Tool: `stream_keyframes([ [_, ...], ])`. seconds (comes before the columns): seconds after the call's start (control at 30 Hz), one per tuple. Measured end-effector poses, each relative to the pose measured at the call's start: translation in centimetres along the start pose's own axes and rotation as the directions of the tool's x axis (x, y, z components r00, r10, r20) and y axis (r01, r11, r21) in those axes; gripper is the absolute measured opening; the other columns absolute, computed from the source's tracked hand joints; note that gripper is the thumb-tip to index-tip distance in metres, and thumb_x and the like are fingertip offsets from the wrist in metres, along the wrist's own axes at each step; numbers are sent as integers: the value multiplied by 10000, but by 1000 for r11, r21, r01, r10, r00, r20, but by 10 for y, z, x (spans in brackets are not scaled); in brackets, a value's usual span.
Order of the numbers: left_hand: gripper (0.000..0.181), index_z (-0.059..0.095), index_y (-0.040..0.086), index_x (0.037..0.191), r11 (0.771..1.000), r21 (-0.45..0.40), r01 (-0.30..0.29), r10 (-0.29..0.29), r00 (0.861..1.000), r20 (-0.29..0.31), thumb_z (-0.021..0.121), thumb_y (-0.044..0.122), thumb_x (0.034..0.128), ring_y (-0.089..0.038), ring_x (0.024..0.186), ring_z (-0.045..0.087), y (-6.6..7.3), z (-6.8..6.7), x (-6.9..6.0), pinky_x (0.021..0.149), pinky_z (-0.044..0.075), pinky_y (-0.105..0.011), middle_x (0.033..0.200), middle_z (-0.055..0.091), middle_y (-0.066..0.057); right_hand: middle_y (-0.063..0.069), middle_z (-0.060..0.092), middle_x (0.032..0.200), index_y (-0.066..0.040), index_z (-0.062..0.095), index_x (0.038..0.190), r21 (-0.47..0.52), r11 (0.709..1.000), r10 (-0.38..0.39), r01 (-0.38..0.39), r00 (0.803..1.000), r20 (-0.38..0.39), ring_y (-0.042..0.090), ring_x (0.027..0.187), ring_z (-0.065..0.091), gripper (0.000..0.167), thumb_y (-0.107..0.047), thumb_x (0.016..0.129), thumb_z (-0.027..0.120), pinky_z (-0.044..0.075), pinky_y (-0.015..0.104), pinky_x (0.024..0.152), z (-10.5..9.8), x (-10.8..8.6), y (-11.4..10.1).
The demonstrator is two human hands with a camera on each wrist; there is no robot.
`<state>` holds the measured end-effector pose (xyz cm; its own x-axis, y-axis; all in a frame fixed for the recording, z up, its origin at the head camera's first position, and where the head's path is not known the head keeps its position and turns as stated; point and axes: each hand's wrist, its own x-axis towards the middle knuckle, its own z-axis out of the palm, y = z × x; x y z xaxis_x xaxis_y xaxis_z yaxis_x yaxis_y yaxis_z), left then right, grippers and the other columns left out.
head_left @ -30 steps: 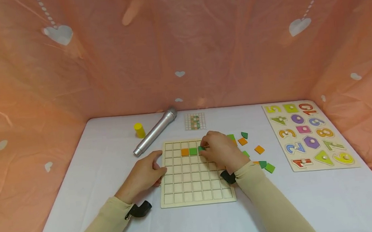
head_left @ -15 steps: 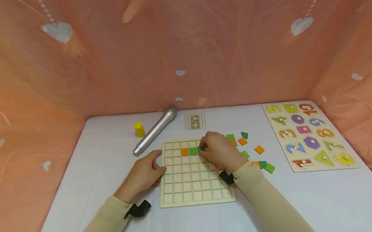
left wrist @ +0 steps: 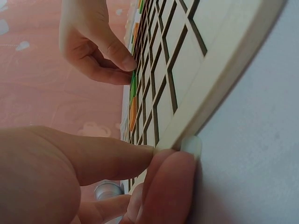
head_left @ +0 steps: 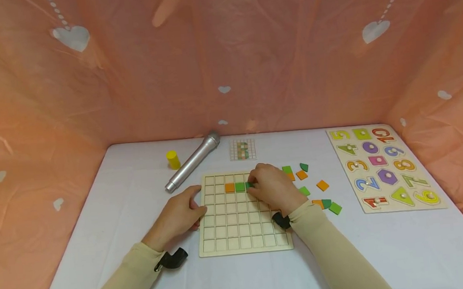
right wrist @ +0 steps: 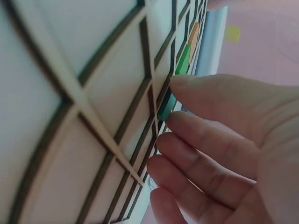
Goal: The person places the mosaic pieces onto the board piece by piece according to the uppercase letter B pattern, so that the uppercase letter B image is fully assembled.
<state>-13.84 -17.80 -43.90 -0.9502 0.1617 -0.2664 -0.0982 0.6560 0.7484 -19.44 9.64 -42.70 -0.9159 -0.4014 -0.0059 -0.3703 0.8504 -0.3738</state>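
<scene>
The wooden grid board (head_left: 244,230) lies flat, with an orange square (head_left: 229,188) and a light green square (head_left: 240,187) side by side in its second row. Right of them, the right hand (head_left: 275,187) pinches a dark green piece (right wrist: 167,106) between thumb and index finger, at a cell of the board. The left hand (head_left: 175,216) grips the board's left edge; in the left wrist view its thumb (left wrist: 112,158) rests on the rim and a fingertip (left wrist: 170,182) presses the side. A small pattern card (head_left: 242,150) lies behind the board.
Loose orange and green pieces (head_left: 322,185) are scattered right of the board. Farther right lies a number and shape puzzle (head_left: 387,176). A silver microphone (head_left: 193,163) and a yellow cylinder (head_left: 173,160) are at the back left. An orange curtain (head_left: 223,57) surrounds the table.
The head view has shifted very slightly. Both hands stay where they were, the left on the board's edge and the right at the dark green piece.
</scene>
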Motion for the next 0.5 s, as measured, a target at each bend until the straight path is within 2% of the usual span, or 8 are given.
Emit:
stream_keyframes([
  [0.23, 692, 420, 48, 1635, 1000, -5, -1, 1, 1000, 2, 710, 118, 1011, -168, 625, 664, 0, 0, 1, 611, 583, -292, 867, 665, -81, 25, 720, 1098, -104, 807, 1138, 96, 994, 49, -51, 998, 26, 219, 1004, 697, 242, -284, 978, 780, 604, 431, 926, -14, -9, 11],
  [0.4, 692, 417, 47, 1635, 1000, 5, 0, 0, 1000, -1, 698, 119, 1006, -165, 621, 662, -1, -1, 1, 617, 575, -299, 856, 671, -71, 47, 722, 1085, -77, 798, 1160, 101, 991, 88, -85, 996, -22, 220, 940, 671, 278, -287, 983, 758, 585, 439, 881, -27, -23, 38],
  [0.5, 687, 417, 47, 1634, 1000, 3, -2, 2, 1000, 3, 695, 117, 1010, -168, 626, 662, -2, -1, 1, 621, 579, -301, 859, 670, -74, 85, 728, 1102, -57, 791, 1163, 98, 984, 152, -148, 988, -33, 250, 948, 656, 275, -267, 989, 758, 575, 460, 897, -36, -35, 58],
])
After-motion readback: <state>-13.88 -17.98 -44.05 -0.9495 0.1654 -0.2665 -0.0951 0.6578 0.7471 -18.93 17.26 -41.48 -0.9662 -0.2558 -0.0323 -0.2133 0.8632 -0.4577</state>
